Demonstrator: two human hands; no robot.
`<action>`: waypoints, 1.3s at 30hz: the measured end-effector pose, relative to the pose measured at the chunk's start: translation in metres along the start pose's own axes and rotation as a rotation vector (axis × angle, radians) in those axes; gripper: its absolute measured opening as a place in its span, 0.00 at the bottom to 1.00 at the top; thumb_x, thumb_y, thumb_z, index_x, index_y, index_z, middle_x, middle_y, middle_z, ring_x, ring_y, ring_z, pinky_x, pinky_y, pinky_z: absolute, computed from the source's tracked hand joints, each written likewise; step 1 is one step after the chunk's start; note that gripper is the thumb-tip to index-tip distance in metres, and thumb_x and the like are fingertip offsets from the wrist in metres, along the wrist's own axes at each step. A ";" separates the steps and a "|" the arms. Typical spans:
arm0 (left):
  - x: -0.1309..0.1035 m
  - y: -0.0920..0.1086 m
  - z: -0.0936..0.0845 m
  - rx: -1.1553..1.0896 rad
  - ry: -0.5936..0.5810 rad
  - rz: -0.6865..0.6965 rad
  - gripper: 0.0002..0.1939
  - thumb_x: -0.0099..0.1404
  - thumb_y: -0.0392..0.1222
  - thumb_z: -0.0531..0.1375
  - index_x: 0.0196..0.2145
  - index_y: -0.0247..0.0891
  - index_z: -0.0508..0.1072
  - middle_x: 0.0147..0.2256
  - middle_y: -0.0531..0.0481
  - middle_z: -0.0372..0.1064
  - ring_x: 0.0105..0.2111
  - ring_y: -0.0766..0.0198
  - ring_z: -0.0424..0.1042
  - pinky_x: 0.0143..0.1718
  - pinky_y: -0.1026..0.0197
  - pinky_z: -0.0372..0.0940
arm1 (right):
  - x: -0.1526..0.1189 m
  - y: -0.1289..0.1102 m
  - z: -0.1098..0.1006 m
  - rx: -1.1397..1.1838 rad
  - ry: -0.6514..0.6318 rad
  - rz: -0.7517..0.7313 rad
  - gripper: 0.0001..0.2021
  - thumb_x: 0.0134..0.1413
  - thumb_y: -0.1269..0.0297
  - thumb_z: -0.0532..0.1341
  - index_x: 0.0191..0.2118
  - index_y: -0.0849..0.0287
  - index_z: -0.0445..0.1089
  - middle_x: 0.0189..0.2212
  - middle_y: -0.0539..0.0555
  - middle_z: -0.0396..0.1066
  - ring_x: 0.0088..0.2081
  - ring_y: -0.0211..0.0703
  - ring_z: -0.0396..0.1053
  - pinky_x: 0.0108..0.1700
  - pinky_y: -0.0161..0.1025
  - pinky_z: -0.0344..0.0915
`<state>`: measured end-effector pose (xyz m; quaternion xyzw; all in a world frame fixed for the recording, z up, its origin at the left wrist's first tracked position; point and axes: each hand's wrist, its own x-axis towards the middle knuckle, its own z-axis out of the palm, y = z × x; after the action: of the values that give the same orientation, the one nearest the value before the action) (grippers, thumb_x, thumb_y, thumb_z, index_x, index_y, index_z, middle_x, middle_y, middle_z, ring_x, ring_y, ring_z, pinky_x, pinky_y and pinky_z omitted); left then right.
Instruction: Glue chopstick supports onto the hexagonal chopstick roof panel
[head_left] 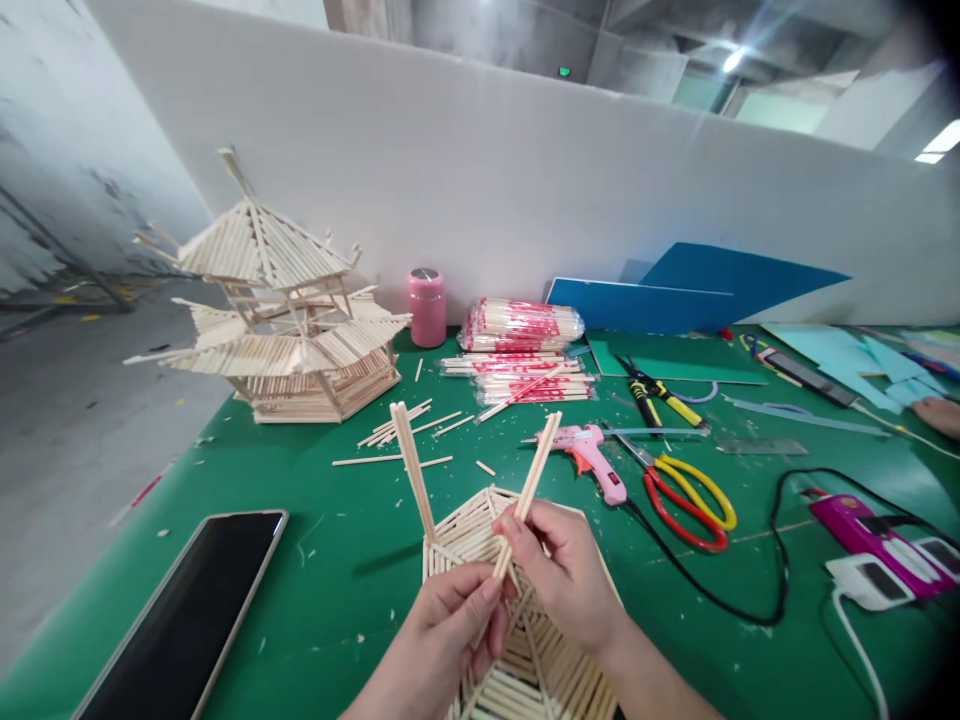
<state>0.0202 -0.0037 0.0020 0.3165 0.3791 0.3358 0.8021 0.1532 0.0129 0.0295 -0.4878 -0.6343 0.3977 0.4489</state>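
Note:
A small bundle of wooden sticks (537,470) slants between my two hands. My left hand (459,622) pinches its lower end, and my right hand (561,560) grips it higher up, thumb along the side. Both hands are above a many-sided base (469,528) built of wooden sticks in a radiating pattern; they hide part of it. A post of sticks (413,470) stands upright at the base's left corner. Just past my right hand, a pink glue gun (594,460) lies on its side.
A stick-built pavilion (300,330) stands at the back left. Packs of chopsticks (525,325), a pink flask (427,308), pliers (652,395), scissors (690,500) and loose sticks (397,425) lie around the green table (315,620). A phone (187,610) lies left, a power strip (881,545) right. Another person's hand (937,412) shows at far right.

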 end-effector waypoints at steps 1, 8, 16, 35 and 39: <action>0.000 -0.001 0.000 -0.017 0.007 -0.002 0.13 0.55 0.46 0.59 0.21 0.32 0.68 0.15 0.55 0.57 0.15 0.74 0.50 0.17 0.69 0.46 | 0.001 -0.001 -0.001 0.008 0.018 -0.004 0.11 0.54 0.65 0.52 0.25 0.60 0.66 0.18 0.47 0.58 0.22 0.34 0.55 0.24 0.32 0.52; -0.002 -0.005 0.003 -0.081 0.069 -0.059 0.10 0.53 0.44 0.62 0.24 0.32 0.71 0.14 0.56 0.58 0.15 0.76 0.47 0.18 0.70 0.45 | 0.008 -0.005 -0.014 0.042 0.160 0.018 0.09 0.54 0.64 0.53 0.28 0.59 0.68 0.18 0.46 0.59 0.21 0.32 0.53 0.22 0.31 0.50; -0.004 -0.004 0.006 -0.035 0.073 -0.043 0.11 0.54 0.44 0.60 0.24 0.30 0.72 0.13 0.55 0.58 0.14 0.76 0.49 0.16 0.70 0.43 | 0.007 -0.004 -0.016 -0.026 0.179 -0.015 0.10 0.55 0.64 0.51 0.27 0.59 0.66 0.18 0.46 0.58 0.21 0.33 0.55 0.22 0.31 0.51; -0.006 0.000 0.000 -0.188 -0.234 -0.159 0.12 0.60 0.41 0.55 0.36 0.28 0.69 0.26 0.40 0.74 0.24 0.56 0.74 0.28 0.58 0.63 | 0.034 0.033 -0.018 0.354 0.265 0.229 0.14 0.46 0.54 0.59 0.23 0.61 0.68 0.11 0.42 0.49 0.14 0.29 0.44 0.16 0.31 0.41; -0.006 0.000 0.001 -0.169 -0.201 -0.144 0.11 0.59 0.42 0.56 0.35 0.29 0.69 0.26 0.40 0.74 0.24 0.56 0.74 0.29 0.58 0.63 | 0.032 0.030 -0.018 0.352 0.284 0.212 0.13 0.46 0.54 0.59 0.24 0.60 0.68 0.11 0.42 0.49 0.15 0.29 0.45 0.16 0.31 0.41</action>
<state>0.0176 -0.0086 0.0047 0.2517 0.2889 0.2749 0.8818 0.1742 0.0516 0.0123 -0.5169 -0.4309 0.4745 0.5674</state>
